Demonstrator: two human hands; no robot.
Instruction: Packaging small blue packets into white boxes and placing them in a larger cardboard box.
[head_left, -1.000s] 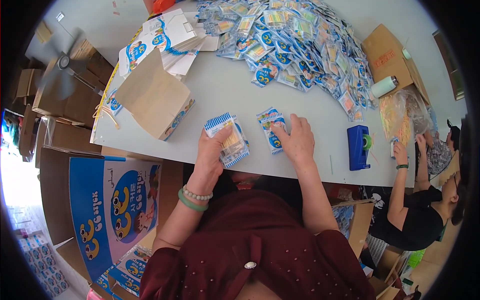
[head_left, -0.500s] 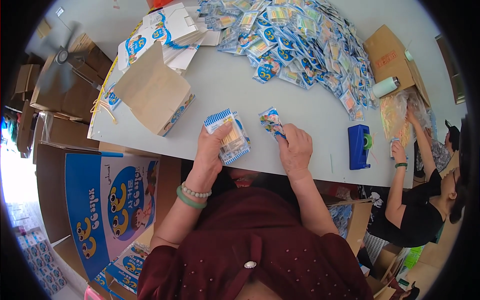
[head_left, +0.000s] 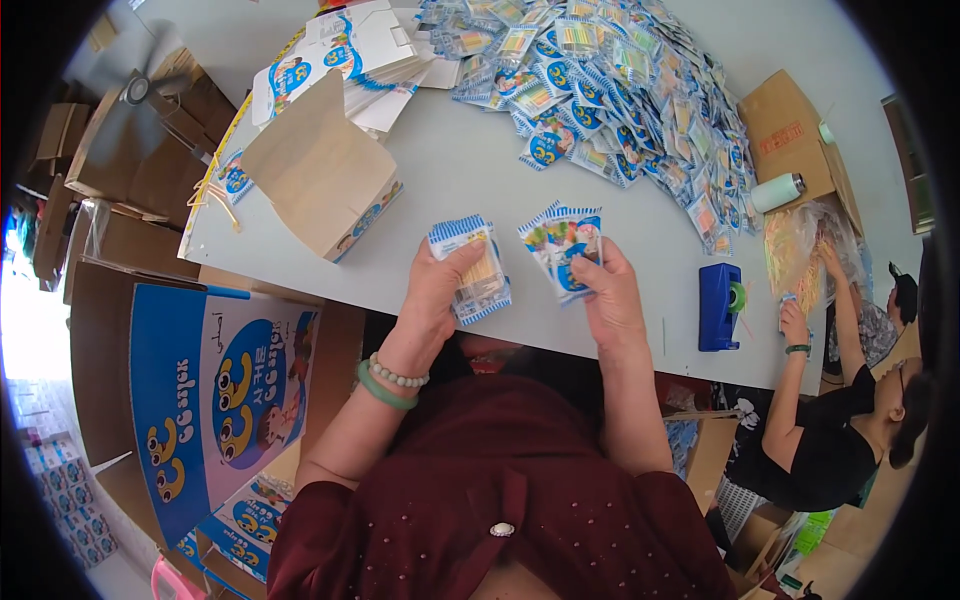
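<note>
My left hand [head_left: 432, 290] grips a small stack of snack packets [head_left: 482, 278], blue-and-white striped at the ends, with pale yellow sticks showing through the clear side. In my right hand [head_left: 618, 300] are at least two more snack packets [head_left: 562, 238], slightly fanned, their printed blue side facing up. Both hands are above the near edge of the white table [head_left: 450, 170], a short gap between them. Left of my left hand stands an open carton [head_left: 325, 175], its plain brown inside showing and a blue printed side low down. A large heap of similar packets [head_left: 600, 100] covers the far side.
Folded white-and-blue cartons [head_left: 350, 55] are stacked at the far left. On the right are a blue tape dispenser [head_left: 716, 312], a pale green bottle [head_left: 778, 192] and a cardboard box [head_left: 785, 135]. A co-worker [head_left: 835, 430] handles things beside a clear bag. A large printed box [head_left: 225, 390] stands lower left.
My right hand has turned, so its packets now lie fanned with the printed side showing instead of edge-on. My left hand still holds its stack. The whole view has shifted slightly.
</note>
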